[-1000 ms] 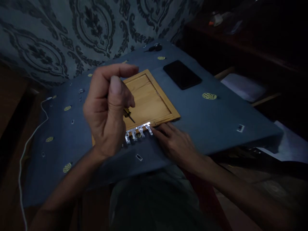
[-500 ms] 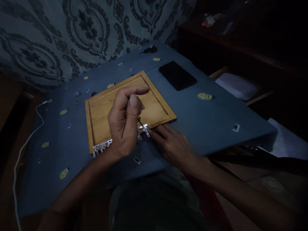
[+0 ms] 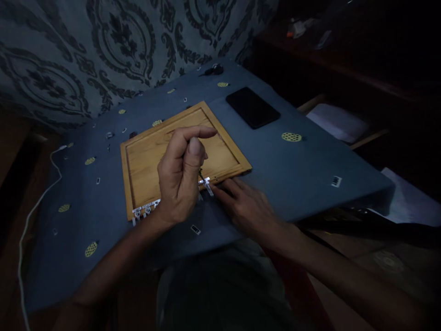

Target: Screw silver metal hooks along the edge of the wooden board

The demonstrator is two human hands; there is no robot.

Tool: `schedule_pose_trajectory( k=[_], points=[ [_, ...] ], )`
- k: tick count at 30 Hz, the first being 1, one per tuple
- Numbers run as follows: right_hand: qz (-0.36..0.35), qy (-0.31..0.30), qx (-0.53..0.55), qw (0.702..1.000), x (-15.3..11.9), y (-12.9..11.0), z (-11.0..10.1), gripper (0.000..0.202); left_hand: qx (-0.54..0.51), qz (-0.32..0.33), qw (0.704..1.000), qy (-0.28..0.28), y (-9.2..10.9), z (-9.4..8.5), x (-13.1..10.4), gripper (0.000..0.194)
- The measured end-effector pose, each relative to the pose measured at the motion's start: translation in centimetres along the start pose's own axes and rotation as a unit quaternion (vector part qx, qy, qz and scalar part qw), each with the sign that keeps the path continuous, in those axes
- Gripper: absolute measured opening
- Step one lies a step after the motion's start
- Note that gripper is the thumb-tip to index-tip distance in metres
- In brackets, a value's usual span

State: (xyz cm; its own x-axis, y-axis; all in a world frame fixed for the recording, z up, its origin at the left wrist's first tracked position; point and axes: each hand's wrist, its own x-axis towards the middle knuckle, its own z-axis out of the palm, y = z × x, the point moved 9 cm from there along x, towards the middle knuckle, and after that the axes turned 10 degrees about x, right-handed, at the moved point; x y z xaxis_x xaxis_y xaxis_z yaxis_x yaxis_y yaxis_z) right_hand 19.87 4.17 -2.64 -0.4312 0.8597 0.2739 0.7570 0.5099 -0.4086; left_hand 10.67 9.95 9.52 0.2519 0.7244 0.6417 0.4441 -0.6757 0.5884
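Observation:
A framed wooden panel [image 3: 220, 151] lies on the blue tablecloth. Along its near edge sit several small shiny metal pieces [image 3: 148, 208]. My left hand [image 3: 181, 174] is raised over the panel, fingers curled round a screwdriver, mostly hidden in the hand; its thin shaft [image 3: 201, 176] points down at a metal piece [image 3: 208, 186] near the right part of that edge. My right hand [image 3: 246, 204] rests low beside the same corner, its fingertips closed at this metal piece.
Behind the panel to the right lies a black phone-like slab [image 3: 253, 107]. A small dark object [image 3: 215, 69] is at the table's far edge. A white cable [image 3: 25, 230] runs down the left side. Papers [image 3: 336, 122] lie beyond the right edge.
My left hand has shifted slightly to the right and turned a little. My right hand has stayed at the metal piece. The whole view has drifted slightly.

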Motion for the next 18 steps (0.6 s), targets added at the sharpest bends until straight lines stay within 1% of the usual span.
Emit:
schedule_pose_trajectory(
  k=[2,4,6,8,9,12,15,18],
  points=[
    [0.003,0.001,0.002,1.0,0.0,0.0,-0.1,0.055,-0.026,0.014,1.0,-0.001,0.5,-0.4,0.3,0.026],
    [0.004,0.011,0.002,1.0,0.0,-0.1,-0.2,0.054,0.002,0.013,0.999,-0.03,0.8,-0.5,0.6,0.023],
    [0.003,0.021,0.005,1.0,0.0,-0.3,-0.4,0.053,0.06,0.023,0.995,-0.076,1.2,-0.5,0.9,0.024],
    [0.003,0.025,0.007,1.0,-0.1,-0.3,-0.4,0.054,0.126,0.05,0.984,-0.112,1.5,-0.5,1.1,0.023],
    [0.005,0.025,0.006,1.0,-0.1,-0.3,-0.4,0.055,0.16,0.065,0.977,-0.122,1.6,-0.6,1.3,0.021],
    [0.01,0.021,0.001,1.0,-0.2,-0.2,-0.2,0.054,0.247,0.104,0.955,-0.125,1.9,-1.1,1.6,0.02],
    [0.004,0.022,-0.002,1.0,-0.2,-0.3,-0.2,0.052,0.245,0.114,0.954,-0.129,1.9,-1.5,1.7,0.018],
    [0.0,0.027,-0.006,1.0,-0.2,-0.3,-0.3,0.052,0.208,0.094,0.964,-0.137,1.8,-1.9,1.8,0.015]
  ],
)
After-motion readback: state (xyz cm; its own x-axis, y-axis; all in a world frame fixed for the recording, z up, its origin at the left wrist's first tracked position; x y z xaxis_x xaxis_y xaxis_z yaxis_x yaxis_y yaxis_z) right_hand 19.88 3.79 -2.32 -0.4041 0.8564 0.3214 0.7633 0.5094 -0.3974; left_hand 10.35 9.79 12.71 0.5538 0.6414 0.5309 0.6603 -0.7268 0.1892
